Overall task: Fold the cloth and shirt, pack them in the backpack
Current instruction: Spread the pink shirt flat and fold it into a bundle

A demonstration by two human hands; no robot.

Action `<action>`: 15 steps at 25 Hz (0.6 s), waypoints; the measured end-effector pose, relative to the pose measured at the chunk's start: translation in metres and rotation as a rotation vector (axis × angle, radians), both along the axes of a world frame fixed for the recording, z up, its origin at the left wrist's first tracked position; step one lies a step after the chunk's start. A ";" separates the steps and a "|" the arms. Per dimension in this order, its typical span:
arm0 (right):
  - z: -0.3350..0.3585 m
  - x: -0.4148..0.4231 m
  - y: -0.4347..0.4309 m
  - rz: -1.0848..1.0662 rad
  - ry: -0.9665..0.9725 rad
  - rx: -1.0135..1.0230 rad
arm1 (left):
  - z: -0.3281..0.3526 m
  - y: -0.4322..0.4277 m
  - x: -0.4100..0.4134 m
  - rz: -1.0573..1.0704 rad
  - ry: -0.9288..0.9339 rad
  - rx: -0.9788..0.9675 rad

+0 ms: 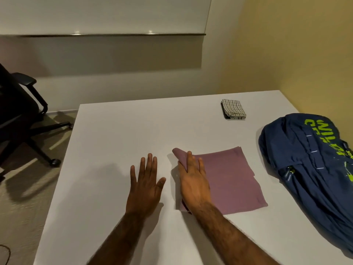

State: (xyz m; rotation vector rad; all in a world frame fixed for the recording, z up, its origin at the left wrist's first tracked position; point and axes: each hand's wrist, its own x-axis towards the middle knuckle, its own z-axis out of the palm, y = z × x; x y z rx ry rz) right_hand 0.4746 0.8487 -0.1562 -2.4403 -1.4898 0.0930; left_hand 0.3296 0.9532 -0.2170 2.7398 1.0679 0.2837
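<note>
A mauve shirt (229,178), folded into a rough square, lies on the white table (118,131) right of centre. My right hand (193,184) lies on its left edge. A flap of the shirt stands up and wraps over my index finger and thumb, which are hidden, so the hand pinches that edge. Just left of the shirt, my left hand (147,186) rests flat on the bare table with its fingers spread. A folded checked cloth (233,109) sits at the back right. The blue backpack (309,165) with green lettering lies on its side at the right edge.
A black office chair (21,111) on castors stands on the floor to the left of the table. A yellow wall runs close along the table's right side behind the backpack. The table's left edge drops to the carpet.
</note>
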 end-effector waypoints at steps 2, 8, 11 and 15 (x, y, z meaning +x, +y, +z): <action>0.021 0.026 -0.010 -0.034 -0.042 -0.065 | 0.010 -0.014 0.031 -0.056 -0.018 -0.008; 0.045 0.102 -0.059 -0.002 0.086 0.012 | 0.024 -0.077 0.139 -0.210 -0.046 -0.080; 0.037 0.141 -0.087 0.007 0.141 0.062 | 0.020 -0.108 0.180 -0.243 -0.079 -0.162; 0.016 0.183 -0.115 -0.028 0.212 0.012 | 0.014 -0.137 0.216 -0.259 -0.052 -0.226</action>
